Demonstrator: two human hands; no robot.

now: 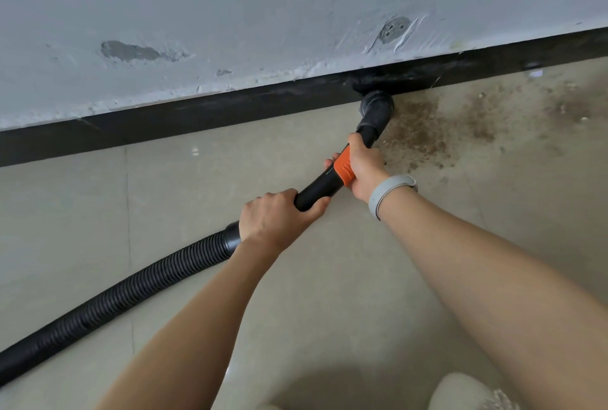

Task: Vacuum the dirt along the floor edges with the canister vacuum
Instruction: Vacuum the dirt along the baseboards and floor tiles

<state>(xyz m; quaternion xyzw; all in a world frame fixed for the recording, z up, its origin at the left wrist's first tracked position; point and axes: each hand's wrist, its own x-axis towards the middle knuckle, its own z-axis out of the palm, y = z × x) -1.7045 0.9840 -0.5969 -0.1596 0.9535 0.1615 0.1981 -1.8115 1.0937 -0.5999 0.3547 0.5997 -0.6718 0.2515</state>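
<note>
A black vacuum wand (320, 187) with an orange collar (343, 167) points up and right toward the wall. Its round black brush nozzle (375, 105) presses against the black baseboard (230, 110) where it meets the floor. My left hand (276, 215) grips the lower end of the wand, just above the ribbed black hose (115, 297). My right hand (363, 163) grips the wand at the orange collar; a grey band is on that wrist. Brown dirt (424, 130) lies scattered on the tiles just right of the nozzle. The canister is out of view.
Beige floor tiles (65, 228) fill the lower view. A grey patched wall (230, 14) rises above the baseboard. More dirt (566, 107) spreads along the edge at far right. The hose trails off the lower left. A pale object (460, 393) shows at the bottom edge.
</note>
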